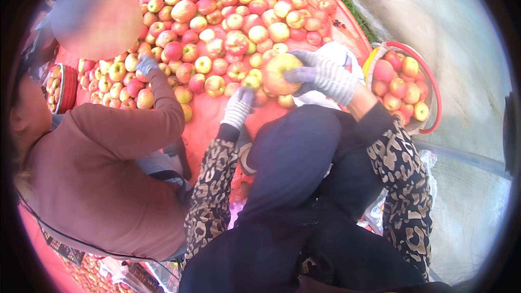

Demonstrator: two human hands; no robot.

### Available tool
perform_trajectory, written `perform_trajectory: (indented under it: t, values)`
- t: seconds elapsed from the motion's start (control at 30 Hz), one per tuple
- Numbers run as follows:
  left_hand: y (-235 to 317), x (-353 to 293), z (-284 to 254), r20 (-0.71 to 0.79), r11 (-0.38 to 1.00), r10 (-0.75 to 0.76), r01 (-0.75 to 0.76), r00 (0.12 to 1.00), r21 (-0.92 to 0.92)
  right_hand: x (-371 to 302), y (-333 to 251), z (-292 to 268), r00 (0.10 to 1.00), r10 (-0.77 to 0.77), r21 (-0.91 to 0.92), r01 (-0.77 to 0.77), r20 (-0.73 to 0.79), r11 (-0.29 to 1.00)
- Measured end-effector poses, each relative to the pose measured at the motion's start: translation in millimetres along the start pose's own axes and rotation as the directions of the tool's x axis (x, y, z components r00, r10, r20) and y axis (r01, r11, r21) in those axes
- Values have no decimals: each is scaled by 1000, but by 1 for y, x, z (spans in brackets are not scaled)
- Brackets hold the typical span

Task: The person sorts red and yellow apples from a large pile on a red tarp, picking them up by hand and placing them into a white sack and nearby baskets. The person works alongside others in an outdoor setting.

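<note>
Large and yellow with a red blush, an apple [280, 74] is gripped in my right hand [324, 76], which wears a striped grey-and-white glove. The fingers wrap its right side, above the near edge of the apple pile [217, 49]. My left hand [239, 107], gloved the same way, reaches low to that edge. Its blurred fingertips meet a small yellow-green apple [251, 81]; whether they grip it I cannot tell. Beside my right forearm stands a bucket [434, 100] with a red rim or handle, filled with red and yellow apples [401, 87].
A person in a brown top [108, 184] sits close on my left, a gloved hand [146, 65] at the pile. Another container of apples [66, 89] stands beyond them. Red sheeting [209, 122] lies under the apples; pale plastic sheeting [461, 49] is at the right.
</note>
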State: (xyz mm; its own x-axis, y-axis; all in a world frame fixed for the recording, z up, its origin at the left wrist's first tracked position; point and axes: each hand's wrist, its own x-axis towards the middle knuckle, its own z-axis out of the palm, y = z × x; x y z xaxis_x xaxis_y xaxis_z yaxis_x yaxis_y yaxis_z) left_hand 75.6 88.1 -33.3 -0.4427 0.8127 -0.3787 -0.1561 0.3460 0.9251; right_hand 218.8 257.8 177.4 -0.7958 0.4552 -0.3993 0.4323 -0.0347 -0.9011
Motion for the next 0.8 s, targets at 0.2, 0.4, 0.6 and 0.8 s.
perform_trajectory:
  t: [0.2,0.4,0.6,0.8]
  values:
    - [-72,10,-32,-174,616,216,4,961,788,-4,-14,1,1000,-24,349,18,14,937]
    - [-54,55,-31,-203,481,-117,234,972,845,-6,-35,8,995,-60,-114,68,78,991]
    - [-82,42,-27,-270,591,26,203,962,780,-7,-32,5,994,-46,29,44,98,999]
    - [-80,-5,-30,-272,927,-58,-49,960,-372,-8,-32,7,998,-58,322,58,-9,945]
